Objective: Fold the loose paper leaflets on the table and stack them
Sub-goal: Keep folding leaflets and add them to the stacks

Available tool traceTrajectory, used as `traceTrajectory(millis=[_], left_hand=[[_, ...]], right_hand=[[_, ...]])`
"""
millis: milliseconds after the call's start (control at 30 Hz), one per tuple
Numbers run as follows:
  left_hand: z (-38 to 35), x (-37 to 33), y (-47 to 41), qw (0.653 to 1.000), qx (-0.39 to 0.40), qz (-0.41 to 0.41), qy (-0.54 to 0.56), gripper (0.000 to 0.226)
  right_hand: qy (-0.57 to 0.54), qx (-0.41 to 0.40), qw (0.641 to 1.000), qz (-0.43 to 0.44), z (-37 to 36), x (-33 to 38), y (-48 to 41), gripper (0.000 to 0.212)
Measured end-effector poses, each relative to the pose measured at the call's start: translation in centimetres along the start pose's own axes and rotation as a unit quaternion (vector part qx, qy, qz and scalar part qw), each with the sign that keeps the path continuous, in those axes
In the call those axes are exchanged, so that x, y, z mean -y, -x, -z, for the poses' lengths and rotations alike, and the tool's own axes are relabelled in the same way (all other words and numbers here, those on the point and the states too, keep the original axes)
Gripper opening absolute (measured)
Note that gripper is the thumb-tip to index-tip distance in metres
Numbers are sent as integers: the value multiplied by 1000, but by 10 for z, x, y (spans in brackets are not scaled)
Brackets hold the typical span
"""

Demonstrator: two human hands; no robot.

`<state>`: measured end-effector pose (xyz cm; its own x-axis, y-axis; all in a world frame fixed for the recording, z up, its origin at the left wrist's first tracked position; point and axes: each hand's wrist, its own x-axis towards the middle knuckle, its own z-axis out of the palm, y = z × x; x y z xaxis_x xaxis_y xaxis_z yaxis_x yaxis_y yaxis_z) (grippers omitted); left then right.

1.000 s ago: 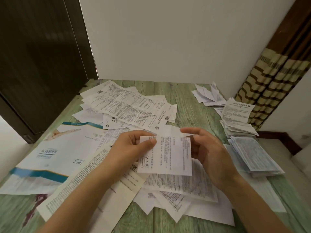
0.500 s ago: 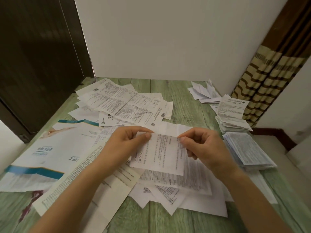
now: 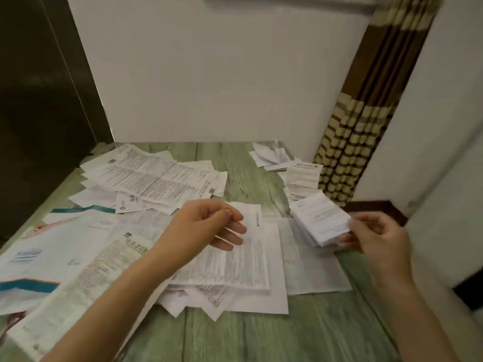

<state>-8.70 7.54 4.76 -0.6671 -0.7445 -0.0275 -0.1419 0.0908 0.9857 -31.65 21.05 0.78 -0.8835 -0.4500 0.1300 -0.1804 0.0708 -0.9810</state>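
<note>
My right hand pinches a small folded white leaflet by its near right edge; the leaflet lies on top of a stack of folded leaflets at the table's right side. This part of the view is blurred. My left hand hovers over the loose pile of printed leaflets in the middle, fingers loosely curled and holding nothing. More unfolded long sheets lie fanned at the back left.
A second stack of folded leaflets and a small far pile sit at the back right. A large blue-and-white brochure covers the left. The green wooden table meets a white wall; a striped curtain hangs right.
Both hands held the folded leaflet in front of me. My left hand has let go, and my right hand has carried the leaflet right onto the stack.
</note>
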Motion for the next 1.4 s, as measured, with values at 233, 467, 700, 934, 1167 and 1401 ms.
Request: traceTrajectory(millis=[233,467,700,934,1167,1401], left_hand=[[-49,3,-4,992,60,-45,-96,24],[-32,20,-1,986,-10,-54,-157,34],[-1,36,9,936,-18,-69,-344,45],[13,57,18,879,122,19,-462,134],[14,57,19,867,101,-4,-489,83],[28,39,18,963,19,-57,-264,25]], right_hand=[[331,-30,943,27,-7,-30,7,14],[356,-16,930,93,-9,-26,10,20],[251,-71,938,230,-17,-5,18,10],[172,192,932,255,-79,7,46,17],[7,269,960,70,-117,9,31,11],[-122,249,961,26,-101,4,23,11]])
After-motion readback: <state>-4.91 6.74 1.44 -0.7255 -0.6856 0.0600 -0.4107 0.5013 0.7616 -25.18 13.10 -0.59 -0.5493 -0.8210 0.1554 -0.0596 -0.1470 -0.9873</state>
